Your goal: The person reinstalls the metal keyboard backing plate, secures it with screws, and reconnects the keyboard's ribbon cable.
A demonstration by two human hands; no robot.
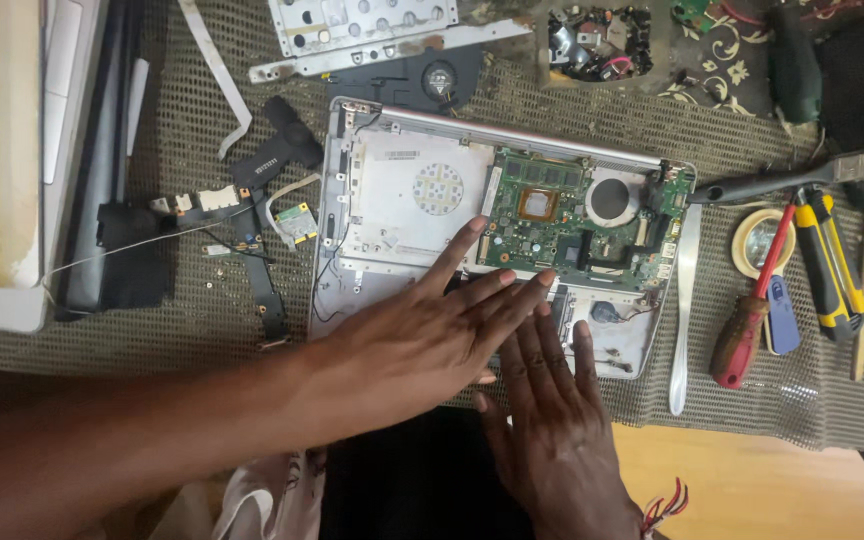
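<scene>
Opened laptop shell (392, 200), silver, lies bottom-up at the middle of the tabletop (732, 480), on a mesh mat (202, 330). Green circuit board (572, 215) sits in its right half, with a round fan opening (612, 198) beside it.

Left hand (422, 335): flat, fingers spread and straight, palm down on the near edge of the shell. Index fingertip reaches the board's left edge. Grips nothing.

Right hand (552, 420): also flat and open, fingers extended, lying on the shell's near right corner, partly under the left hand's fingers. Grips nothing.

Left of the shell: small loose boards and a black ribbon cable (262, 270), well apart from the hands. Farther left, a white tray (2, 150).

Right of the shell: a thin silver strip (682, 310) just beside it, a red-handled screwdriver (747, 320), a yellow-and-black tool (832, 265), a roll of tape (757, 240), a paintbrush (792, 180).

Above: a metal plate (362, 25) and a heap of small parts (597, 45).
</scene>
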